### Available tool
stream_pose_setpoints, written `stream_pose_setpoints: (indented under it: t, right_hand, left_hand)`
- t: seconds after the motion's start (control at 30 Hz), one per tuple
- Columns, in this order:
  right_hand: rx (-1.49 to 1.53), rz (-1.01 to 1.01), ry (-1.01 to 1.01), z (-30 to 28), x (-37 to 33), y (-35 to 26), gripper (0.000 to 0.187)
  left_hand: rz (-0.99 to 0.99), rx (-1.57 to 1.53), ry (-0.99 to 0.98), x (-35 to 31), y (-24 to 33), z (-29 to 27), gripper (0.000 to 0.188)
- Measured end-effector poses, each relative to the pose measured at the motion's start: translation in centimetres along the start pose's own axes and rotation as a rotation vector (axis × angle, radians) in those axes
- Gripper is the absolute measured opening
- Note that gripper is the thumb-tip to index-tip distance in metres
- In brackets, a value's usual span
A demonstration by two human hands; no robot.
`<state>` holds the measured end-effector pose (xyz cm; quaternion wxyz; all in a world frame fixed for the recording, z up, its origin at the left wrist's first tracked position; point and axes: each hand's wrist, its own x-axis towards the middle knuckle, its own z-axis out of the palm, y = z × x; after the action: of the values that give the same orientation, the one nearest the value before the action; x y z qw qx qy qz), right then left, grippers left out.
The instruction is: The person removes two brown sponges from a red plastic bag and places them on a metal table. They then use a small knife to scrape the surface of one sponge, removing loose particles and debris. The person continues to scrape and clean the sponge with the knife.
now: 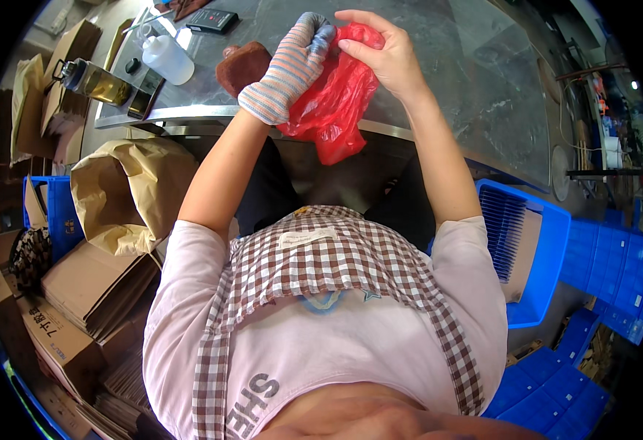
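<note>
A thin, crumpled red plastic bag [336,110] hangs between my hands over the near edge of the metal-topped table [468,88]. My left hand [290,70], in a striped knit glove, is closed on the bag's left side near its top. On the other side my bare right hand [393,60] pinches the upper part of the bag between thumb and fingers. Just left of the gloved hand lies a reddish-brown piece [242,67] on the tabletop, partly covered by the glove; I cannot tell its kind.
On the table's left stand a squeeze bottle [167,60], a drink bottle [101,83], a phone [147,94] and a black device [212,20]. Below left are an open paper sack [167,165] and stacked cardboard [90,282]. At right sit a blue crate [545,271] and blue bins [607,264].
</note>
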<state>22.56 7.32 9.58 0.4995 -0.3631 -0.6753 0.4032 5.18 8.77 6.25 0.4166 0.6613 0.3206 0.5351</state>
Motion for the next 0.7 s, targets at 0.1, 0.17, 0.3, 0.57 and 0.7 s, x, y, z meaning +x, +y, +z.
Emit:
stream_pose_setpoints:
  t: [0.1,0.17,0.3,0.57,0.7]
  right_hand:
    - [-0.148,-0.052,0.078,-0.3,0.0,0.0,0.031]
    - [-0.389,-0.194,0.107,-0.8,0.1,-0.1,0.026]
    - [-0.499,-0.153,0.106,-1.0,0.0,-0.5,0.017]
    - [0.222,-0.057,0.139,-3.2,0.1,3.6,0.014]
    - [0.307,0.090,0.080,-3.7,-2.9,2.9,0.018]
  left_hand:
    - [-0.100,0.028,-0.036,-0.3,1.8,-0.5,0.019]
    - [-0.121,0.041,-0.026,-0.3,2.1,-0.7,0.019]
    - [-0.026,0.075,0.014,0.0,1.5,-0.5,0.014]
    - [0.166,0.262,0.033,2.0,-3.1,-1.4,0.004]
    - [0.007,0.583,0.225,3.0,-1.8,-4.7,0.007]
